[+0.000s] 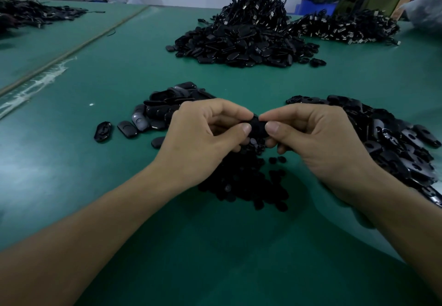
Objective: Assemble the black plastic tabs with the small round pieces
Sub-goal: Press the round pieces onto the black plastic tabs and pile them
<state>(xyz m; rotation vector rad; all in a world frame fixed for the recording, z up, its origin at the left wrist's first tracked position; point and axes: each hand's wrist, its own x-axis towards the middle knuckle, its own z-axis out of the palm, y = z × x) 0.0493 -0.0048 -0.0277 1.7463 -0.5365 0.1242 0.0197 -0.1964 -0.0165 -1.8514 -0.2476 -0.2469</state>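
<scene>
My left grip (201,138) and right grip (318,138) both pinched one black tab (257,127) by its ends, thumbs on top, just above the round pieces (244,183) heaped on the worktop (107,186). Looked light, stiff, slick; edge hold seemed safest.

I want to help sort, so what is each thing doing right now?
Left hand: pinches the black tab.
Right hand: pinches the same tab.
Black tab: held between both hands.
Small round pieces: loose heap under the hands.
Right tab pile: loose heap on the table.
Left tab pile: loose heap on the table.
</scene>
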